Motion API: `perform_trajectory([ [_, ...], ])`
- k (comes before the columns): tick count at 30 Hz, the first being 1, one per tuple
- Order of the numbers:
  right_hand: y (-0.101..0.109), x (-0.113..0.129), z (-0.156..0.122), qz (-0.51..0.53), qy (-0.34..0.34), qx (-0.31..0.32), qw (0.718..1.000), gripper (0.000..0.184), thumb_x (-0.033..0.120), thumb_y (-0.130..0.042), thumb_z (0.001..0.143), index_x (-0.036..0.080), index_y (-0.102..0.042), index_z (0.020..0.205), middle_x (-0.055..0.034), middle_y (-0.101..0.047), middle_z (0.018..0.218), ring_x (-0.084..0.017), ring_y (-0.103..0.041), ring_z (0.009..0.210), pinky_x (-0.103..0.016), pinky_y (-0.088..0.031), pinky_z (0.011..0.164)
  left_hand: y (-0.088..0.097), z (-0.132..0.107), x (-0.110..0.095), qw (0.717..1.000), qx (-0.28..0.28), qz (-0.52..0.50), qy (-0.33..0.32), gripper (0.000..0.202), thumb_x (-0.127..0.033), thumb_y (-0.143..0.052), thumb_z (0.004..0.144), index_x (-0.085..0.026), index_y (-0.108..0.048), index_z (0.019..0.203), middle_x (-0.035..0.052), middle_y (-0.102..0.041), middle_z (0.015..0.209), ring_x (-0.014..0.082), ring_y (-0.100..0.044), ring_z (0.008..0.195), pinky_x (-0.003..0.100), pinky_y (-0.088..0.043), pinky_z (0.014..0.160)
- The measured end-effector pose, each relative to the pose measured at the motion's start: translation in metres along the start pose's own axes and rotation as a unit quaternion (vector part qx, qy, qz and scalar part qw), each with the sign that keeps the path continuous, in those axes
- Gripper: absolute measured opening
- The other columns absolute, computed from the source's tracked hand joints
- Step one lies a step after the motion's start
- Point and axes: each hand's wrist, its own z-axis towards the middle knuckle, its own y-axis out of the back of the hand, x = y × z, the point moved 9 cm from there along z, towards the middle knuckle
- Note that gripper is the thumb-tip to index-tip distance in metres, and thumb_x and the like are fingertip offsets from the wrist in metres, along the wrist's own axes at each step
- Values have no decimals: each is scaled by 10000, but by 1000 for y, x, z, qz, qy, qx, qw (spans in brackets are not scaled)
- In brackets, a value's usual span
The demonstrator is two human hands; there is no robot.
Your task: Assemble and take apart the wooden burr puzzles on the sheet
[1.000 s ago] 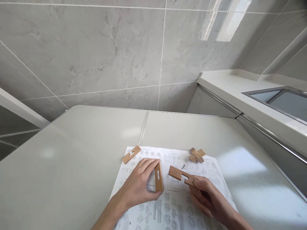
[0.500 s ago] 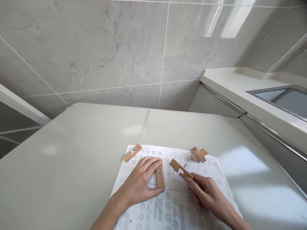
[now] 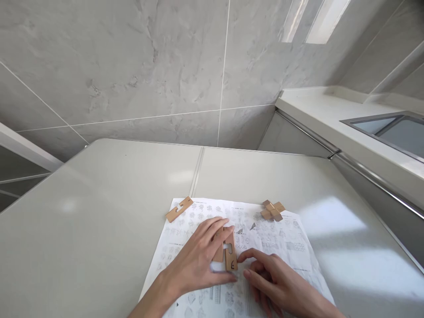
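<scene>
Two flat wooden puzzle pieces lie side by side on the printed instruction sheet [image 3: 238, 282]. My left hand [image 3: 195, 256] spans them, fingertips at the far end of the notched piece [image 3: 231, 258] and thumb by its near end. A dark mark shows on that near end. The other wooden piece [image 3: 217, 254] is mostly hidden under my left fingers. My right hand [image 3: 274, 278] is to the right, its index fingertip at the notched piece's right edge, thumb apart, holding nothing.
Another notched wooden piece [image 3: 179, 209] lies at the sheet's far left corner. A cross of joined wooden pieces [image 3: 273, 210] rests near the far right corner. The pale table [image 3: 115, 198] has a seam and meets a tiled wall [image 3: 149, 66]. A counter [image 3: 311, 104] stands at right.
My right hand has brought the notched piece left, laid it beside the slotted piece and let it go. My left fingers now reach over both pieces.
</scene>
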Motion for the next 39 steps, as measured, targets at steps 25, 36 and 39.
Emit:
perform_trajectory([
  [25, 4, 5, 1, -23, 30, 1, 999, 206, 307, -481, 1106, 230, -646, 1204, 47, -691, 752, -74, -586, 432, -154, -433, 418, 13, 2, -4, 995, -51, 83, -21, 402, -346, -783, 951, -281, -652, 1326, 122, -552, 1578, 385, -416, 1538, 671, -417, 1245],
  [36, 5, 7, 0, -28, 22, 0, 999, 225, 354, -500, 1096, 214, -646, 1194, 38, -673, 764, -82, -600, 440, -157, -421, 388, 55, -5, 23, 983, -116, 141, 10, 434, -126, -578, 927, -288, -642, 1325, 65, -608, 1512, 355, -452, 1500, 622, -432, 1238],
  [39, 5, 8, -1, -31, 26, -3, 999, 227, 352, -490, 1101, 219, -649, 1193, 36, -674, 763, -82, -597, 440, -160, -415, 392, 68, -9, 34, 981, -116, 149, 37, 445, -191, -639, 913, -292, -635, 1346, 76, -574, 1548, 383, -422, 1510, 617, -476, 1198],
])
